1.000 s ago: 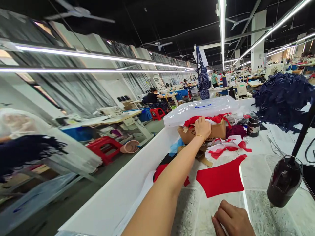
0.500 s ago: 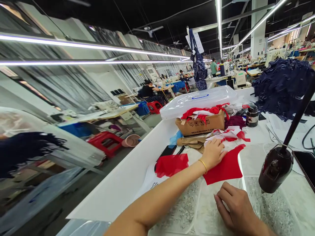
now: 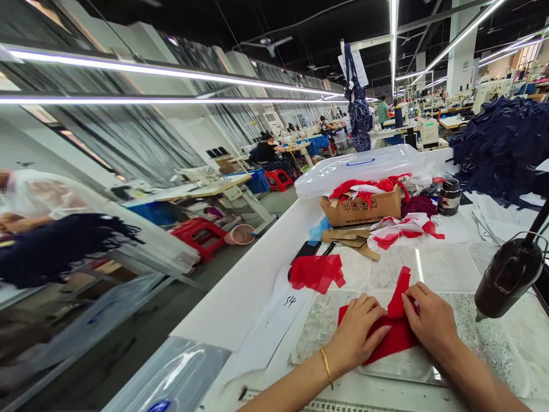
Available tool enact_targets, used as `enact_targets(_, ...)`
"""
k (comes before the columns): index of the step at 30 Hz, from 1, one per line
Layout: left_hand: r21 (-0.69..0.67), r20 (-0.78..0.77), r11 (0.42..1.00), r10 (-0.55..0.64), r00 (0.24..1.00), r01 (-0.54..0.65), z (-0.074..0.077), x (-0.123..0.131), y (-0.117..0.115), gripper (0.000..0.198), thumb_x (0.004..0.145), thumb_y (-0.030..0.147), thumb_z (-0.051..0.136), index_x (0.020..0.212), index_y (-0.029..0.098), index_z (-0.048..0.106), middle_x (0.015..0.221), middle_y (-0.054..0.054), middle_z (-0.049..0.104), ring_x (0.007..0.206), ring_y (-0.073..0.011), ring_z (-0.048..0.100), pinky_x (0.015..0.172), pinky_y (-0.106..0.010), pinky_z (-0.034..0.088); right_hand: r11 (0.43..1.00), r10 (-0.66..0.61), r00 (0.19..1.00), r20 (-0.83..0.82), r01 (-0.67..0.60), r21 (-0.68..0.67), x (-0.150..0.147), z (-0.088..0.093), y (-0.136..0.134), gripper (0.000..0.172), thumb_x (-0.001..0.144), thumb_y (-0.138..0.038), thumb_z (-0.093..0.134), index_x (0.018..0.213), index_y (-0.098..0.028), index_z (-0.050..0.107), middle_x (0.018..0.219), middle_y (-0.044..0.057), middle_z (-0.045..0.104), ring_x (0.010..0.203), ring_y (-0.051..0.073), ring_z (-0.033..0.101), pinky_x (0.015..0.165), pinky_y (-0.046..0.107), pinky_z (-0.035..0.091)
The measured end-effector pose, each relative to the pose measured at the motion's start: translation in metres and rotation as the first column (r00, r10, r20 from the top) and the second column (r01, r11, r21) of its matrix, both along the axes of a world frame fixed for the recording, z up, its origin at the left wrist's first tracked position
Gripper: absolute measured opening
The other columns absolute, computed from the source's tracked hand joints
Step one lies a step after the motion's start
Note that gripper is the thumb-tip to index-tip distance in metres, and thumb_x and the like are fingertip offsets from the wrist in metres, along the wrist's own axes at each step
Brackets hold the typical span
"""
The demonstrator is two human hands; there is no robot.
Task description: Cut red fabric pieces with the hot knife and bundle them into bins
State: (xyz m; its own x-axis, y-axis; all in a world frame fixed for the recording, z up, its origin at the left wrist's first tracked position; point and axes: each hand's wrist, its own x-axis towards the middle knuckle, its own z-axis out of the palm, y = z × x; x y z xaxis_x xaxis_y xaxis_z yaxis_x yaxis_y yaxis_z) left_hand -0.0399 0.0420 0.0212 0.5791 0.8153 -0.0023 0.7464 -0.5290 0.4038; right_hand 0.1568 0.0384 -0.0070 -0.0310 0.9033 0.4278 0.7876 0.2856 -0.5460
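Observation:
A red fabric piece (image 3: pixel 392 341) lies on the clear mat in front of me, one part of it raised or folded upward between my hands. My left hand (image 3: pixel 358 332), with a yellow bangle at the wrist, rests on its left part, the fingers together and the thumb apart. At its right side my right hand (image 3: pixel 429 315) pinches the edge between thumb and fingers. Another red piece (image 3: pixel 316 273) lies to the left, beyond my left hand.
A cardboard box (image 3: pixel 362 209) of red scraps stands at the back, before a clear plastic lid (image 3: pixel 360 170). A dark hanging tool (image 3: pixel 508 277) is at right. Navy fabric (image 3: pixel 501 149) is heaped behind. A person in white sits at far left.
The red piece has come nearer to me and is no longer flat. My left hand has drawn back with it, and my right hand has moved up and taken its edge. The view has shifted slightly.

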Motion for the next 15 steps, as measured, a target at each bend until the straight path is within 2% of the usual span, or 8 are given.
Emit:
enact_targets(2,0.027,0.071,0.998,0.054,0.996,-0.056,0.002,-0.018,-0.008,0.019,0.096,0.032,0.049,0.100,0.022,0.065,0.099,-0.006,0.065,0.097,-0.0229,0.055,0.087,-0.039,0.043,0.998,-0.051,0.998,-0.027,0.050,-0.048,0.004,0.000,0.002,0.023,0.093,-0.030,0.045,0.080,-0.023,0.063,0.080,0.001,0.065,0.057,0.012,0.054,0.057,0.027,0.035)
enact_targets(4,0.108,0.099,0.975,0.183,0.978,-0.193,0.003,-0.044,-0.010,0.025,0.097,0.033,0.045,0.098,0.021,0.067,0.095,-0.007,0.066,0.093,-0.0230,0.056,0.086,-0.039,0.044,0.992,-0.101,0.994,-0.036,0.098,-0.083,0.007,0.001,0.005,0.022,0.092,-0.029,0.045,0.086,-0.023,0.065,0.086,0.002,0.066,0.058,0.012,0.054,0.058,0.028,0.037)
enact_targets(7,0.245,0.035,0.883,0.406,0.913,-0.401,0.002,-0.093,-0.012,0.028,0.095,0.034,0.045,0.099,0.020,0.068,0.094,-0.008,0.067,0.092,-0.0251,0.058,0.082,-0.040,0.045,0.983,-0.139,0.990,0.003,0.138,-0.118,0.009,0.000,0.009,0.024,0.092,-0.026,0.044,0.097,-0.022,0.067,0.096,0.004,0.067,0.070,0.015,0.060,0.060,0.028,0.038)
enact_targets(9,0.320,-0.047,0.808,0.535,0.844,-0.494,0.002,-0.125,-0.017,0.030,0.093,0.033,0.044,0.101,0.019,0.069,0.095,-0.009,0.069,0.093,-0.0269,0.059,0.079,-0.041,0.046,0.978,-0.153,0.987,0.041,0.157,-0.140,0.009,-0.002,0.011,0.027,0.092,-0.024,0.044,0.105,-0.021,0.068,0.102,0.007,0.066,0.082,0.018,0.062,0.060,0.029,0.039)
enact_targets(12,0.382,-0.156,0.726,0.661,0.734,-0.572,0.001,-0.160,-0.029,0.034,0.092,0.032,0.042,0.107,0.019,0.070,0.093,-0.009,0.069,0.093,-0.0278,0.060,0.076,-0.040,0.047,0.965,-0.195,0.977,0.084,0.207,-0.161,0.010,-0.008,0.013,0.030,0.093,-0.023,0.043,0.113,-0.021,0.066,0.106,0.008,0.063,0.091,0.020,0.061,0.059,0.030,0.039)
enact_targets(15,0.420,-0.234,0.689,0.711,0.663,-0.591,-0.001,-0.177,-0.043,0.038,0.093,0.035,0.041,0.111,0.019,0.070,0.094,-0.010,0.068,0.094,-0.0285,0.061,0.078,-0.040,0.048,0.956,-0.242,0.961,0.130,0.259,-0.134,0.013,-0.015,0.017,0.033,0.093,-0.022,0.042,0.117,-0.021,0.065,0.105,0.010,0.061,0.095,0.023,0.058,0.062,0.032,0.040)
